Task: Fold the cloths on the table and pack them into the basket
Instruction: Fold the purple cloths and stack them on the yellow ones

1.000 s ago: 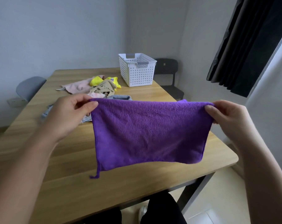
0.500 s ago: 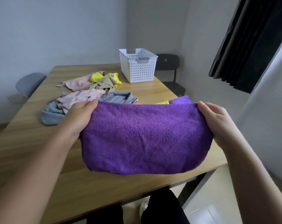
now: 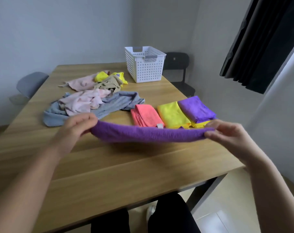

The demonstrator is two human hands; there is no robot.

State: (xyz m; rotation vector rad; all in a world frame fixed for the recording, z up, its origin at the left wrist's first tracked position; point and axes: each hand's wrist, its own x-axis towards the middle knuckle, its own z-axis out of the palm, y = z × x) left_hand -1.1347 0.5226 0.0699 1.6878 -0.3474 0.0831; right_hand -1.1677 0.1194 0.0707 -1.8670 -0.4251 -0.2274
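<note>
A purple cloth [image 3: 148, 134] stretches almost flat just above the wooden table [image 3: 109, 169]. My left hand [image 3: 77, 126] pinches its left end and my right hand [image 3: 225, 133] pinches its right end. Behind it lie three folded cloths in a row: a coral one [image 3: 145, 116], a yellow one [image 3: 174, 115] and a purple one [image 3: 196, 109] lying partly on the yellow one. Unfolded cloths sit further back left: grey [image 3: 116, 103], pink [image 3: 82, 102], beige [image 3: 109, 84], yellow [image 3: 100, 76]. The white perforated basket [image 3: 145, 66] stands at the table's far side.
A black chair [image 3: 178, 64] stands behind the basket at the table's far right corner. A grey chair [image 3: 31, 83] is at the left side. Dark curtains [image 3: 264, 42] hang at the upper right. The table's right edge runs just beside the folded cloths.
The purple cloth hung upright between my hands; both hands have lowered and tipped it forward, so it now lies nearly level over the table. The folded cloths behind it have come into sight.
</note>
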